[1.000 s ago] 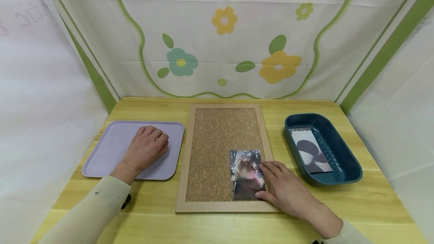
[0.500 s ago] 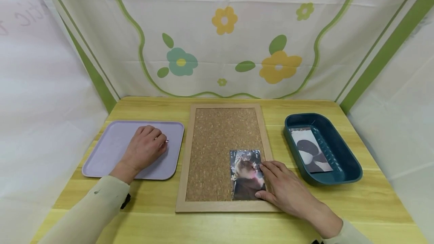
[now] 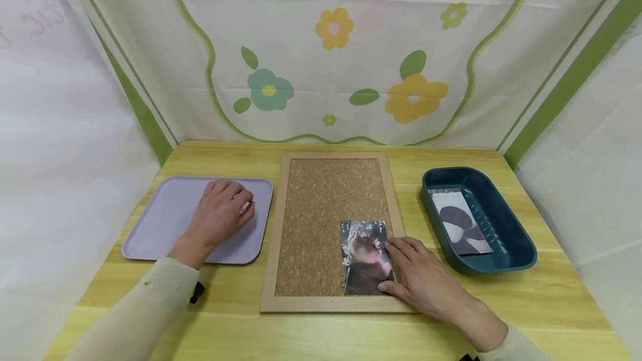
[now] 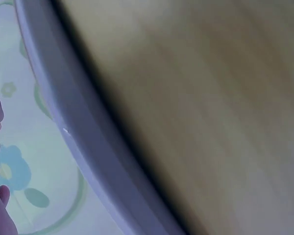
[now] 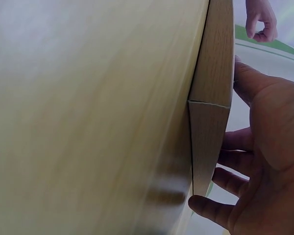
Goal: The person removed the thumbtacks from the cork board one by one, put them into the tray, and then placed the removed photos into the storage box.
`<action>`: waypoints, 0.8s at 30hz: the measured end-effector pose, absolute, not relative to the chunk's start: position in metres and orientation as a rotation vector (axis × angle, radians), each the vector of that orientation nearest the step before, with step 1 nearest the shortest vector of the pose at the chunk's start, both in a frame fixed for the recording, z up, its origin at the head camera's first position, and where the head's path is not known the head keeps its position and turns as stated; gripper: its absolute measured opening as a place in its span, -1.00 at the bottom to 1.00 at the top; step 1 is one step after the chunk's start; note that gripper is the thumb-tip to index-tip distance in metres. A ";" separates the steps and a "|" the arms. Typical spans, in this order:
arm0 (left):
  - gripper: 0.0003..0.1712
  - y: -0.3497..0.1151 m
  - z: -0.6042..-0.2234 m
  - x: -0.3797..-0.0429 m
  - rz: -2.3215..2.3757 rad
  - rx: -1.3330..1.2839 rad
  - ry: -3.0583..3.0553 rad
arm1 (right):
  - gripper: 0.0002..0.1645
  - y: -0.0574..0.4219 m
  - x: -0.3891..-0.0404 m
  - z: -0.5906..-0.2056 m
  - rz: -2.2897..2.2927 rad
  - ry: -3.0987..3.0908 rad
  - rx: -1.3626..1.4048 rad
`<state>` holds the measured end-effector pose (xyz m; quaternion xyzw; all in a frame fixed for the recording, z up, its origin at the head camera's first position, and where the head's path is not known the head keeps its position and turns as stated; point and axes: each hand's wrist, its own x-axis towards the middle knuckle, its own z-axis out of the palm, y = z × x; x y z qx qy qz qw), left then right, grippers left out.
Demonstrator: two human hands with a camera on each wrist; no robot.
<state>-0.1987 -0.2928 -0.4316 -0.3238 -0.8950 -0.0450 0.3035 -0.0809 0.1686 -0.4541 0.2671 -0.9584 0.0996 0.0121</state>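
My left hand (image 3: 219, 211) is over the lilac tray (image 3: 160, 222), thumb and fingers curled together. A small, shiny, whitish thing (image 3: 244, 206) shows between thumb and fingertips; it is mostly hidden, and I cannot tell its kind. In the right wrist view the same left hand (image 5: 262, 22) appears far off with its fingertips bent in. My right hand (image 3: 426, 283) rests at the lower right of the cork board (image 3: 313, 227), fingers fairly straight. Its fingertips and thumb touch the right edge of a cat photo (image 3: 366, 263), which lies on the cork near the lower right corner.
A dark teal bin (image 3: 514, 249) stands to the right of the board, with a grey and white picture card (image 3: 458, 222) inside. The board's raised wooden frame (image 5: 208, 132) sits on the wooden table (image 3: 321, 338). A flowered cloth (image 3: 301, 32) hangs behind.
My left hand has lifted slightly and shifted right over the tray, and the small shiny thing shows more between its fingers. My right hand and the photo stay in place.
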 end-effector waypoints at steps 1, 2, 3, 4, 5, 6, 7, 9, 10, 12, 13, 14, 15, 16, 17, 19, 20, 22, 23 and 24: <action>-0.90 -0.288 -0.430 -0.198 -0.131 -0.861 -2.364 | 0.03 0.169 -0.081 -0.454 0.313 -2.987 0.831; -0.90 -0.283 -0.429 -0.198 -0.141 -0.864 -2.360 | 0.03 0.169 -0.081 -0.454 0.315 -2.985 0.829; -0.90 -0.278 -0.428 -0.197 -0.148 -0.867 -2.355 | 0.03 0.169 -0.081 -0.454 0.316 -2.983 0.828; -0.90 -0.273 -0.427 -0.196 -0.155 -0.872 -2.348 | 0.03 0.169 -0.081 -0.454 0.318 -2.980 0.828; -0.91 -0.267 -0.426 -0.194 -0.166 -0.881 -2.341 | 0.03 0.169 -0.081 -0.454 0.320 -2.978 0.828; -0.91 -0.261 -0.425 -0.193 -0.176 -0.889 -2.335 | 0.03 0.168 -0.081 -0.454 0.322 -2.976 0.830; -0.91 -0.254 -0.424 -0.192 -0.188 -0.902 -2.325 | 0.02 0.168 -0.081 -0.454 0.321 -2.974 0.831; -0.92 -0.241 -0.423 -0.189 -0.209 -0.932 -2.319 | 0.01 0.168 -0.081 -0.454 0.324 -2.972 0.834; -0.92 -0.234 -0.422 -0.187 -0.220 -0.949 -2.319 | 0.00 0.168 -0.082 -0.454 0.326 -2.972 0.834; -0.93 -0.220 -0.421 -0.184 -0.245 -0.982 -2.333 | -0.01 0.167 -0.082 -0.454 0.326 -2.973 0.835; -0.92 -0.213 -0.420 -0.181 -0.254 -0.998 -2.345 | -0.01 0.167 -0.082 -0.454 0.326 -2.973 0.835; -0.92 -0.205 -0.419 -0.179 -0.261 -1.012 -2.366 | -0.01 0.167 -0.082 -0.454 0.326 -2.974 0.836; -0.91 -0.199 -0.419 -0.177 -0.270 -1.028 -2.382 | -0.02 0.167 -0.082 -0.454 0.329 -2.975 0.835; -0.90 -0.192 -0.419 -0.175 -0.276 -1.043 -2.398 | -0.01 0.167 -0.082 -0.454 0.330 -2.976 0.835; -0.88 -0.186 -0.419 -0.174 -0.273 -1.056 -2.415 | -0.01 0.167 -0.082 -0.454 0.333 -2.977 0.834; -0.84 -0.175 -0.420 -0.171 -0.264 -1.085 -2.450 | -0.01 0.167 -0.082 -0.454 0.340 -2.979 0.834; -0.81 -0.170 -0.421 -0.170 -0.253 -1.103 -2.465 | -0.01 0.167 -0.082 -0.454 0.344 -2.981 0.834; -0.76 -0.162 -0.422 -0.167 -0.232 -1.138 -2.508 | 0.00 0.168 -0.083 -0.454 0.351 -2.981 0.833; -0.73 -0.159 -0.423 -0.166 -0.223 -1.153 -2.532 | 0.01 0.168 -0.083 -0.454 0.355 -2.980 0.833; -0.69 -0.157 -0.424 -0.165 -0.216 -1.167 -2.557 | 0.01 0.168 -0.083 -0.454 0.357 -2.977 0.834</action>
